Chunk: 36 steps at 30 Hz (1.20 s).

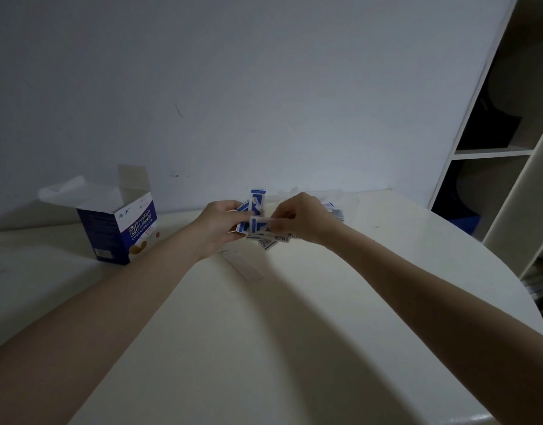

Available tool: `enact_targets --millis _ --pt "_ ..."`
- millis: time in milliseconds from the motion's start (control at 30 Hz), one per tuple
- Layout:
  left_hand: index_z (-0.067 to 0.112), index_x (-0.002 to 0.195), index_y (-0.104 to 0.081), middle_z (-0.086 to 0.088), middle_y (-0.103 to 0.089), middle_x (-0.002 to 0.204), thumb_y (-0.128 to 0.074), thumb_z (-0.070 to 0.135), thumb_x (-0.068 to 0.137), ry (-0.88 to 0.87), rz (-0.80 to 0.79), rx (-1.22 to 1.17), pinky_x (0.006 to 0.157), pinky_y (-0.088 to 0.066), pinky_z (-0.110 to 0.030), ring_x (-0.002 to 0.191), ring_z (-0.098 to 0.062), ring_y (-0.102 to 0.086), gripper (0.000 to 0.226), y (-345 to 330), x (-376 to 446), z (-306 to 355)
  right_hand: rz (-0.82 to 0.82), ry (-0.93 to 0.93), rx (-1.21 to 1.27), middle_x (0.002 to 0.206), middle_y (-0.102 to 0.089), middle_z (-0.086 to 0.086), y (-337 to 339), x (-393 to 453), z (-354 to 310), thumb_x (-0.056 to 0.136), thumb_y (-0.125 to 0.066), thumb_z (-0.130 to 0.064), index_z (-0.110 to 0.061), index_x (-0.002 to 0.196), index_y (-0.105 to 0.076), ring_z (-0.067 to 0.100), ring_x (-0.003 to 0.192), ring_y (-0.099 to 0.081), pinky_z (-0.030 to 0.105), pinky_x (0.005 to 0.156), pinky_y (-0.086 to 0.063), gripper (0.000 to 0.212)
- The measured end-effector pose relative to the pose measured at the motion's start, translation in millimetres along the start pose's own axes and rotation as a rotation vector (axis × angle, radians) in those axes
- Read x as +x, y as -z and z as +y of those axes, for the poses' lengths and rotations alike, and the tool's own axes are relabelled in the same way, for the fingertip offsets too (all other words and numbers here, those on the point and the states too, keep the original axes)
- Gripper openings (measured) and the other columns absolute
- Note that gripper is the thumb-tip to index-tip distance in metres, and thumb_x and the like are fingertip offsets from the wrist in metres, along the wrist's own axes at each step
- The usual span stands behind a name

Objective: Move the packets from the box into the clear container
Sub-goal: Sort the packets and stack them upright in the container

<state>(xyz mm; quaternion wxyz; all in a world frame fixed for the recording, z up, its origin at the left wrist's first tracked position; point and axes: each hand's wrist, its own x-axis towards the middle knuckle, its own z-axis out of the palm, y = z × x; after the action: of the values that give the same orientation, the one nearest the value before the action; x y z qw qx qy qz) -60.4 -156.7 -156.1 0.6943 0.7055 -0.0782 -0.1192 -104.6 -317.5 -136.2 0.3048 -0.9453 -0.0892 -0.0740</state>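
Note:
A blue and white box (123,230) stands open on the white table (264,332) at the left, its flaps up. At the table's far middle, my left hand (216,227) grips a loose bundle of several blue and white packets (254,216). My right hand (304,217) pinches packets from the same bundle just to the right. A packet hangs below the bundle. Behind my right hand the clear container (345,204) shows faintly, with a few packets (336,213) inside it; most of it is hidden by the hand.
A clear flat lid or strip (244,266) lies on the table below the hands. The wall runs close behind the table. A white shelf unit (509,148) stands at the right, past the table's rounded edge.

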Motion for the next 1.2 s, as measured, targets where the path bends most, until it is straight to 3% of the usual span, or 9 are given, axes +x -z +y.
enact_targets --millis 167,233,333,500,600,700,867,1000,1200 --pt "0.004 0.079 -0.054 -0.011 -0.062 0.079 -0.051 -0.01 0.087 0.015 0.093 -0.139 0.051 -0.056 -0.016 0.059 -0.013 -0.066 0.017 5.4 -1.7 -1.8 0.149 -0.108 0.367 0.088 -0.063 0.011 -0.6 0.1 7.3 0.087 -0.059 -0.007 -0.001 0.11 -0.063 0.018 0.076 -0.054 0.021 0.059 -0.042 0.024" --pt "0.005 0.081 -0.054 -0.008 -0.067 0.071 -0.049 -0.012 0.087 0.032 0.049 -0.187 0.051 -0.056 -0.016 0.06 -0.014 -0.066 0.019 1.7 -1.9 -2.6 0.173 -0.129 0.579 0.084 -0.057 0.013 -1.0 -0.8 5.3 0.089 -0.054 -0.003 0.001 0.098 -0.065 0.02 0.077 -0.049 0.028 0.064 -0.037 0.015" --pt "0.004 0.084 -0.056 -0.001 -0.071 0.059 -0.047 -0.011 0.088 0.027 -0.049 -0.228 0.055 -0.057 -0.017 0.053 -0.008 -0.068 0.018 -10.0 -1.9 -2.3 0.17 -0.151 0.523 0.08 -0.056 0.011 -8.9 0.8 -1.8 0.091 -0.051 -0.006 -0.005 0.085 -0.065 0.019 0.073 -0.048 0.027 0.062 -0.035 0.015" --pt "0.006 0.09 -0.057 -0.009 -0.064 0.085 -0.045 -0.011 0.09 -0.021 -0.143 -0.244 0.06 -0.057 -0.017 0.061 -0.009 -0.07 0.02 -21.1 -3.9 3.3 0.14 -0.154 0.4 0.06 -0.047 0.003 -17.5 3.3 -3.2 0.091 -0.049 -0.007 -0.013 0.059 -0.048 0.015 0.057 -0.041 0.024 0.049 -0.03 0.032" --pt "0.012 0.097 -0.058 -0.007 -0.062 0.094 -0.052 -0.006 0.088 -0.038 -0.203 0.032 0.069 -0.057 -0.019 0.081 -0.011 -0.064 0.021 -17.4 -3.3 2.5 0.145 -0.095 0.197 0.073 -0.053 0.008 -12.4 3.5 -2.9 0.091 -0.049 -0.008 -0.009 0.075 -0.055 0.019 0.065 -0.048 0.024 0.051 -0.034 0.017" --pt "0.012 0.098 -0.053 -0.005 -0.055 0.1 -0.062 0.004 0.085 -0.004 -0.137 0.423 0.069 -0.049 -0.019 0.083 -0.01 -0.054 0.018 -9.0 2.2 -3.4 0.145 0.027 -0.262 0.092 -0.054 0.017 -3.9 0.5 5.6 0.092 -0.046 -0.007 -0.003 0.09 -0.061 0.029 0.084 -0.054 0.029 0.063 -0.036 0.016" --pt "0.013 0.097 -0.058 -0.002 -0.057 0.091 -0.071 0.023 0.077 -0.051 -0.133 1.029 0.06 -0.039 -0.023 0.075 -0.015 -0.052 0.025 -12.6 3.5 -22.4 -0.145 0.071 -0.501 0.111 -0.061 0.017 -15.2 -4.9 23.4 0.093 -0.046 -0.017 -0.004 0.105 -0.06 0.033 0.104 -0.059 0.034 0.077 -0.044 0.023" --pt "0.014 0.106 -0.063 -0.003 -0.06 0.098 -0.069 0.024 0.078 -0.129 -0.125 1.097 0.063 -0.039 -0.023 0.086 -0.016 -0.054 0.031 -18.8 2.2 -23.7 -0.24 0.014 -0.492 0.116 -0.06 0.012 -16.7 -7.0 28.2 0.093 -0.046 -0.041 -0.009 0.113 -0.055 0.029 0.107 -0.055 0.033 0.082 -0.043 0.039" --pt "0.012 0.095 -0.071 -0.008 -0.07 0.095 -0.065 0.02 0.08 -0.231 -0.091 1.067 0.059 -0.038 -0.017 0.08 -0.014 -0.057 0.018 -25.5 3.1 -20.6 -0.255 -0.018 -0.467 0.098 -0.069 0.013 -0.7 -8.8 40.7 0.086 -0.059 -0.025 -0.007 0.098 -0.066 0.025 0.083 -0.06 0.027 0.058 -0.038 0.022"
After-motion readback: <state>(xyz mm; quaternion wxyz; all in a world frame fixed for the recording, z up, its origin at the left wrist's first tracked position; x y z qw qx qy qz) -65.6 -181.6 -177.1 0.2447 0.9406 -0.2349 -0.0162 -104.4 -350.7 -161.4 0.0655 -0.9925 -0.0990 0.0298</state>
